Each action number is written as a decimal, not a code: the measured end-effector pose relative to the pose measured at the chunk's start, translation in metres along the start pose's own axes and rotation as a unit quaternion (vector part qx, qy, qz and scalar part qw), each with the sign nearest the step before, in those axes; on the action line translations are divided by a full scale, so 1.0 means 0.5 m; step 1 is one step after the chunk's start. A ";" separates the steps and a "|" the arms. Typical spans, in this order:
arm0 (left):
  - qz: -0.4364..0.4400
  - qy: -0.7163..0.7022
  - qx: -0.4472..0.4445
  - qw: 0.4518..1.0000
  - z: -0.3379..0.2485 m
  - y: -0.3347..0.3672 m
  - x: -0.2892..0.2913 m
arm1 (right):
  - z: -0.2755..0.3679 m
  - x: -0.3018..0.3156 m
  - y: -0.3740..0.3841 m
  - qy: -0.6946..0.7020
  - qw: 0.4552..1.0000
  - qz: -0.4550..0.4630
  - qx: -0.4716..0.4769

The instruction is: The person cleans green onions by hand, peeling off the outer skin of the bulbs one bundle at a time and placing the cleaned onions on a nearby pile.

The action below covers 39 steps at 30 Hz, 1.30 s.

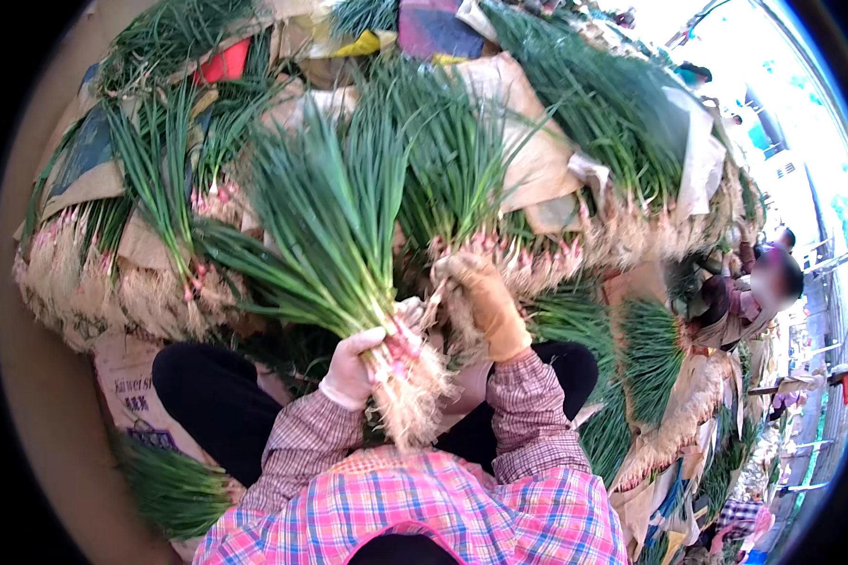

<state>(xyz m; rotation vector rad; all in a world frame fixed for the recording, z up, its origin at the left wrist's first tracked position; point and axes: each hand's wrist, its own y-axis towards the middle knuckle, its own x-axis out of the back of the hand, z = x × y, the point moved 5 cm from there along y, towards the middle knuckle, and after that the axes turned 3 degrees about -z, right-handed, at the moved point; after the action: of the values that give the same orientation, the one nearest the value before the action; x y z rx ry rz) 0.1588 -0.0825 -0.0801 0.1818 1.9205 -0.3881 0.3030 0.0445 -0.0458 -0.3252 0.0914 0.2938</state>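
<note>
My left hand [350, 369], in a pale glove, is closed around a thick bunch of spring onions [344, 245]. Its pinkish bulbs and tangled roots hang below the grip, and the long green leaves fan up and to the left. To the right of the bunch is my right hand [488, 306], in a tan glove with the fingers drawn together. Whatever its fingertips hold is too small to tell. Just beyond that hand, more spring onions [443, 179] lie on the heap with their roots toward me.
Heaped spring onions with sacking [528, 160] among them curve across the front. One loose bundle [170, 490] lies by my left knee, and another bundle [652, 358] is on the right. Farther right, a person [740, 301] sits among more bundles. A printed carton [141, 395] lies at left.
</note>
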 end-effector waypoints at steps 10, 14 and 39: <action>-0.019 -0.029 -0.010 0.999 -0.003 0.004 -0.028 | -0.042 -0.119 0.027 0.100 0.994 0.036 -0.014; -0.010 -0.018 -0.011 1.000 -0.006 0.007 -0.018 | -0.067 -0.122 0.041 0.196 0.980 -0.031 -0.031; 0.027 -0.083 -0.083 0.993 -0.017 0.007 -0.071 | 0.065 0.075 0.034 -0.330 0.944 0.006 -0.005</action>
<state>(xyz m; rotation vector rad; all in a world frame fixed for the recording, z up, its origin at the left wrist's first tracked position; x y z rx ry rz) 0.1657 -0.0741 -0.0449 0.0877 1.7699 -0.1998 0.3350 0.0807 -0.0253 -0.2226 -0.5698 0.4025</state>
